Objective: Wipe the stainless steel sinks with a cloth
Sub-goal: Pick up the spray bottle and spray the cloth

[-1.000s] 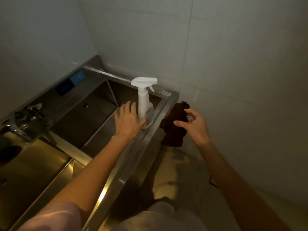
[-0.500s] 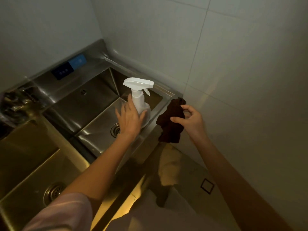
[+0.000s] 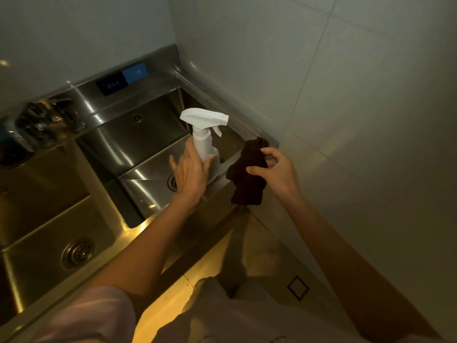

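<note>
A white spray bottle (image 3: 203, 142) stands upright on the front rim of the right stainless steel sink (image 3: 138, 139). My left hand (image 3: 190, 173) rests against the bottle's lower body with fingers spread and straight, thumb along its right side. My right hand (image 3: 278, 170) pinches a dark brown cloth (image 3: 247, 179), which hangs crumpled just off the sink's right front corner, above the floor. A second sink (image 3: 37, 219) lies to the left, with a round drain in its bottom.
A faucet (image 3: 47, 117) sits on the ledge between the two basins. A dark control panel with a blue label (image 3: 121, 79) is set in the backsplash. Tiled walls close the corner behind and to the right. The floor (image 3: 272, 256) lies below.
The view has shifted, showing more of both basins. My left hand stays at the spray bottle with fingers now spread wider. My right hand keeps holding the cloth.
</note>
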The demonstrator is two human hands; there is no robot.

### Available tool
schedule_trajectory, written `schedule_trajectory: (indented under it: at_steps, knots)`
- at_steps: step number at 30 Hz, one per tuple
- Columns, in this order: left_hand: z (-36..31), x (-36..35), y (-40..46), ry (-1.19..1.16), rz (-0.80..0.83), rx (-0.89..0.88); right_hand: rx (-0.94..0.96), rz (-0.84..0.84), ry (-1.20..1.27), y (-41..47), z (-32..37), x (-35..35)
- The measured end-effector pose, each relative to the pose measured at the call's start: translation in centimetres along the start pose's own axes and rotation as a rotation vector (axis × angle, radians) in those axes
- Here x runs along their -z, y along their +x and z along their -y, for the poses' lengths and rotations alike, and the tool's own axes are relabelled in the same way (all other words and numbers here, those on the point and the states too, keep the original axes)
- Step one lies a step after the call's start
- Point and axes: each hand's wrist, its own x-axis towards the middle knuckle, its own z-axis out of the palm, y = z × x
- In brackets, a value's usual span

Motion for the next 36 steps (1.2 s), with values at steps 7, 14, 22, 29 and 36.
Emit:
schedule_trajectory:
  at_steps: [7, 14, 22, 29, 36]
  knots:
    - [0.6, 4.0, -1.8, 0.050, -0.122, 0.004, 0.111, 0.145, -0.012, 1.0, 1.6, -2.7]
    - [3.4, 9.7, -6.7, 0.157, -0.272, 0.155, 0.187, 0.412, -0.026, 0.0, 2.2, -8.7]
    - [9.1, 16.5, -14.8, 0.257, -0.417, 0.382, 0.224, 0.701, -0.077, -5.5, 2.5, -17.6]
    - [15.7, 23.1, -23.8, 0.332, -0.493, 0.572, 0.226, 0.917, -0.129, -13.1, 1.5, -26.9]
    - [22.1, 30.1, -32.9, 0.423, -0.535, 0.716, 0.310, 1.041, -0.181, -22.2, 0.0, -37.4]
